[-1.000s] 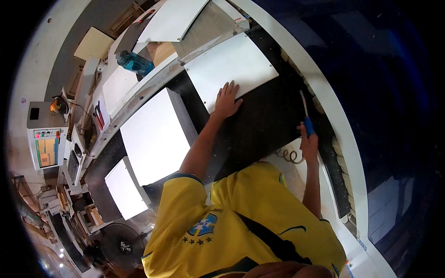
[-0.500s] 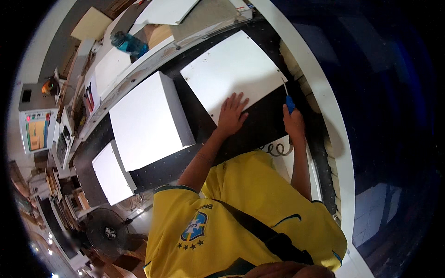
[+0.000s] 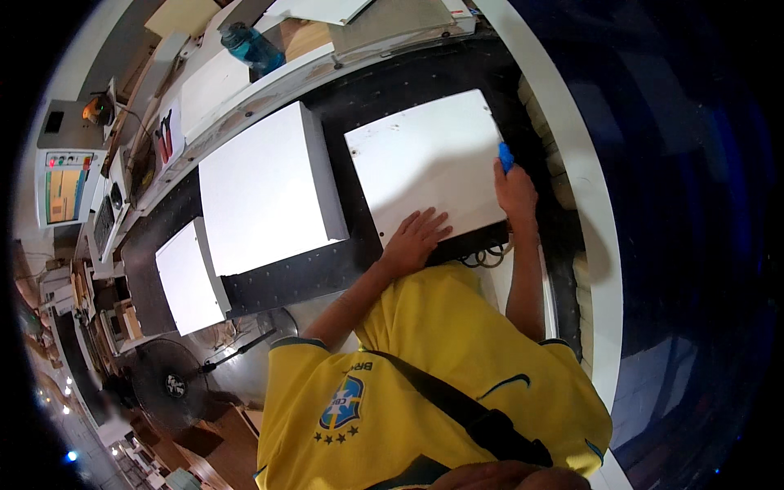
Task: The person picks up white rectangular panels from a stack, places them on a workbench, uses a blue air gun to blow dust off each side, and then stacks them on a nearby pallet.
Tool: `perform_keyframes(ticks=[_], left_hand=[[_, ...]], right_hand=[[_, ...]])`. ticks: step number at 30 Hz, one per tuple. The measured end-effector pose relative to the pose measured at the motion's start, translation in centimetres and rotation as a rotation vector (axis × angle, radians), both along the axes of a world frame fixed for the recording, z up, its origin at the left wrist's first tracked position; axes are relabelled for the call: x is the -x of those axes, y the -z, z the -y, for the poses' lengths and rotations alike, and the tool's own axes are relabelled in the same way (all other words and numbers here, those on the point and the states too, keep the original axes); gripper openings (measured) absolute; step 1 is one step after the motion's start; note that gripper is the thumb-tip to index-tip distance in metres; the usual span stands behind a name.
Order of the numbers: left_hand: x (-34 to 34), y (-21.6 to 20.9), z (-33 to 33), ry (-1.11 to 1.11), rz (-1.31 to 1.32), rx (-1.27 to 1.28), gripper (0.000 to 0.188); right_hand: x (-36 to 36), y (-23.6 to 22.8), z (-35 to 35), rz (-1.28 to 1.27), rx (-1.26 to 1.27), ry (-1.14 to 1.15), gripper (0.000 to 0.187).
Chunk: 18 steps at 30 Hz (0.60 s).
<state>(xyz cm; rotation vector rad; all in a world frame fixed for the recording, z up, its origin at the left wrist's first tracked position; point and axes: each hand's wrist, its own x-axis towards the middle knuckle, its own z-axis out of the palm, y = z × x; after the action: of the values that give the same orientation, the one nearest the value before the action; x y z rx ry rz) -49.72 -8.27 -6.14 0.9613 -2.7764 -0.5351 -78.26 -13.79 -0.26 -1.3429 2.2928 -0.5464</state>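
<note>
Panel [image 3: 433, 167], white, has shifted nearer me at the right of the black tabletop [image 3: 357, 210], my left hand [image 3: 415, 239] spread flat over its near edge, my right hand [image 3: 516, 193] gripping a blue-handled tool [image 3: 506, 157] now at its right edge, apparently within easier working reach.

At left are a teal bottle [image 3: 256, 52], red-handled tool [image 3: 168, 139], lit screen [image 3: 65, 195] and dark fan [image 3: 173, 385].
</note>
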Motion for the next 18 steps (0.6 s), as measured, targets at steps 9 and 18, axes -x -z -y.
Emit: perform_keyframes(ticks=[9,18], left_hand=[[-0.9,-0.6,0.3,0.285,-0.14,-0.047,0.052],[0.8,0.4,3.3,0.315,-0.086,0.081,0.055]], right_hand=[[-6.3,-4.4,-4.7,0.39,-0.402,-0.205,0.059],[-5.0,-1.3,-5.0,0.124,-0.153,-0.128,0.058]])
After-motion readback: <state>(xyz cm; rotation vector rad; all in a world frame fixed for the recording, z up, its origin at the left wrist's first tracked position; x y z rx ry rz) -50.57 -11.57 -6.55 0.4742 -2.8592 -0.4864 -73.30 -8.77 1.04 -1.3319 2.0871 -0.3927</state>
